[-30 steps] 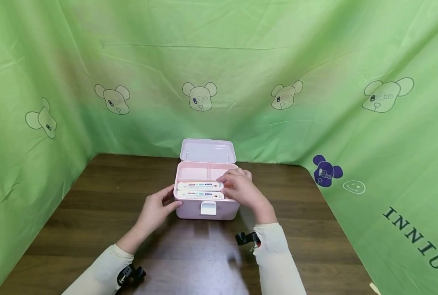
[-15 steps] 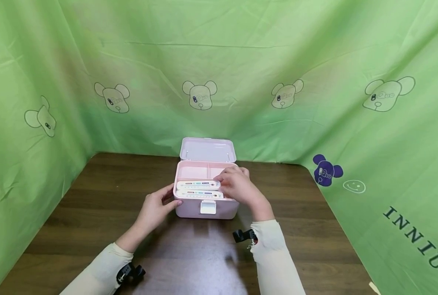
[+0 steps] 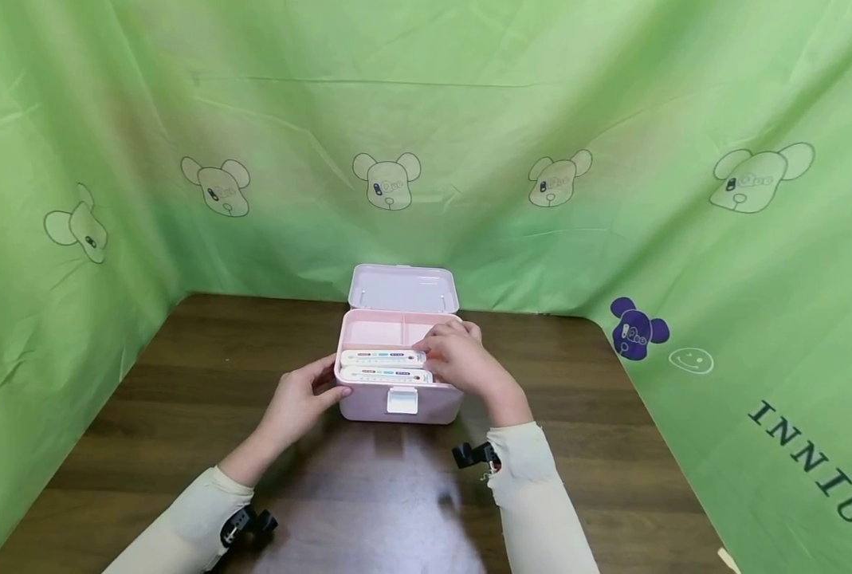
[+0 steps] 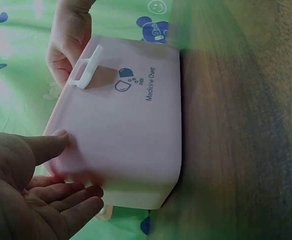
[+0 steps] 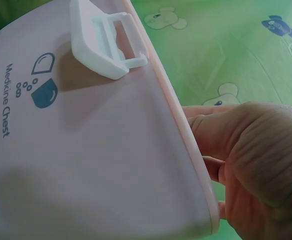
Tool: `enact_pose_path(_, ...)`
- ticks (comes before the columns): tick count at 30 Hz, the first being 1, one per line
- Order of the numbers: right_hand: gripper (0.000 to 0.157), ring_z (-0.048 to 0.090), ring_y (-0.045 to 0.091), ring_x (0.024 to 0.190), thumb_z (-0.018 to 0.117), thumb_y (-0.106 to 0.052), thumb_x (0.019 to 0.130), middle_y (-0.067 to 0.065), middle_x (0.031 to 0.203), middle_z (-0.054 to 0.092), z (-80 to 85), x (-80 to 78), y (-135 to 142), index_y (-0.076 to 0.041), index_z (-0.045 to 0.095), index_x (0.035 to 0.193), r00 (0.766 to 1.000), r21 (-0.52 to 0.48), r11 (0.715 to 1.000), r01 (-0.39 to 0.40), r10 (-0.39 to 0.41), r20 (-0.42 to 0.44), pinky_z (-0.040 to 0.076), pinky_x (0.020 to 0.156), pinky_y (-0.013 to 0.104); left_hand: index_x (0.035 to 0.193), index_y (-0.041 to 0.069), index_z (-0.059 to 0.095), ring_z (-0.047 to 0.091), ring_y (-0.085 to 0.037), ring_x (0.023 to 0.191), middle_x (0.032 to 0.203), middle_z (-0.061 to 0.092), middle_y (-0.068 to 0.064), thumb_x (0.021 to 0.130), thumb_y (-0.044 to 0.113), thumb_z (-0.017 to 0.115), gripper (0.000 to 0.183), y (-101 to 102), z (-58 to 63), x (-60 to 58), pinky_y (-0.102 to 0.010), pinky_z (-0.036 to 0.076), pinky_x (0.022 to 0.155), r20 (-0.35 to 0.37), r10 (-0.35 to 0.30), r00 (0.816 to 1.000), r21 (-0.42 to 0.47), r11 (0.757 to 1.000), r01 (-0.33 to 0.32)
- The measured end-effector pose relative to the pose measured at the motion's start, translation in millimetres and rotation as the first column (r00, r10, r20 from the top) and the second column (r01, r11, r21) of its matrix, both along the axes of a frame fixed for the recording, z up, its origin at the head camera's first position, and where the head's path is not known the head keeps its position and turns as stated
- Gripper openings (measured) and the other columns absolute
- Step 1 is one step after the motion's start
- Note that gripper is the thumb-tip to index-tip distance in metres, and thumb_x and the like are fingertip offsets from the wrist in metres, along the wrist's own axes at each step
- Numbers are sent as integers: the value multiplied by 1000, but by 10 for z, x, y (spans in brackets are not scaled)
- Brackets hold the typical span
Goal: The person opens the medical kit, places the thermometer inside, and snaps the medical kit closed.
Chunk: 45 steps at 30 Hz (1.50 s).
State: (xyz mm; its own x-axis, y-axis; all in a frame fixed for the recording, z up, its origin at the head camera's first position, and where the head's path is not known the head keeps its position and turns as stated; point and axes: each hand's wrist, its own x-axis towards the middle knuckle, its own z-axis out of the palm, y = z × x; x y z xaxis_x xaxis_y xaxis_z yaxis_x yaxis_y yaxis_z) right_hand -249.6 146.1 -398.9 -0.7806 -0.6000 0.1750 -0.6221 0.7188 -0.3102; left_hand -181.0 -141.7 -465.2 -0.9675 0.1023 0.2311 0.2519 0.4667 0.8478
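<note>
A pink medicine chest [image 3: 368, 403] stands with its lid [image 3: 404, 288] raised at the back. Two long white thermometer cases with coloured labels lie side by side in the front of its tray, one rear case [image 3: 378, 359] and one front case [image 3: 382, 375]. My right hand [image 3: 457, 359] reaches over the right rim, its thumb and index finger pinching the right end of the rear case; the chest wall hides those fingertips in the right wrist view. My left hand [image 3: 298, 402] holds the chest's left front corner, thumb on the front and fingers along the side.
A white latch [image 3: 402, 400] sticks out from the chest's front. Behind the cases, the pink tray has two compartments split by a divider [image 3: 403, 328]. The brown wooden table [image 3: 253, 343] is bordered by a green printed cloth [image 3: 289, 239].
My right hand and the rear thermometer case have shifted slightly left relative to the front case. My left hand stays on the chest corner. The whole head view has drifted a little.
</note>
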Motion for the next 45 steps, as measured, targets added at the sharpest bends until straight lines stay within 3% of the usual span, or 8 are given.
enact_pose_path(8,29,51,21,117,74,-8,88,-3,105,70,15,-3,7,-15,78,115,1000,5,1000,-4,4,-1,24,111,56,140,2,61,70,-25,115,128,71,-14,87,14,83,59,-61,86,-44,-32,61,91,49,-56,997,-8,998,56)
enact_pose_path(18,25,55,24,118,75,-8,88,-2,106,71,-13,-3,16,-14,78,112,999,18,1000,-7,8,-44,24,113,58,138,-1,62,70,-27,115,126,72,-15,90,21,81,57,-149,188,-112,-38,61,92,62,-125,990,-74,989,130)
enact_pose_path(27,22,58,22,111,78,-8,87,-2,100,76,-81,16,21,-14,78,108,997,-35,999,10,-13,-80,28,111,57,134,0,66,72,-23,110,121,74,-12,89,28,82,55,-198,259,-153,-38,62,90,117,-116,986,-120,984,130)
enact_pose_path(38,19,60,23,105,75,-8,86,0,102,76,-164,29,80,-12,78,105,995,-152,988,-3,-13,-104,39,97,49,132,2,67,71,-24,110,120,74,-12,91,29,80,52,-212,304,-219,-41,61,92,109,-100,989,-74,991,109)
enact_pose_path(42,16,60,28,111,74,-12,90,6,109,75,-189,-14,164,-10,77,105,988,-244,967,74,-104,-113,41,104,51,133,1,66,71,-27,112,124,73,-14,93,29,78,50,-205,338,-278,-43,60,94,99,-83,992,-58,994,89)
enact_pose_path(45,16,61,31,112,71,-13,93,10,112,74,-211,-71,244,-7,76,107,971,-325,929,180,-220,-92,46,103,50,135,1,65,69,-27,114,128,71,-14,95,31,75,51,-204,358,-352,-44,59,95,99,-61,993,-68,995,68)
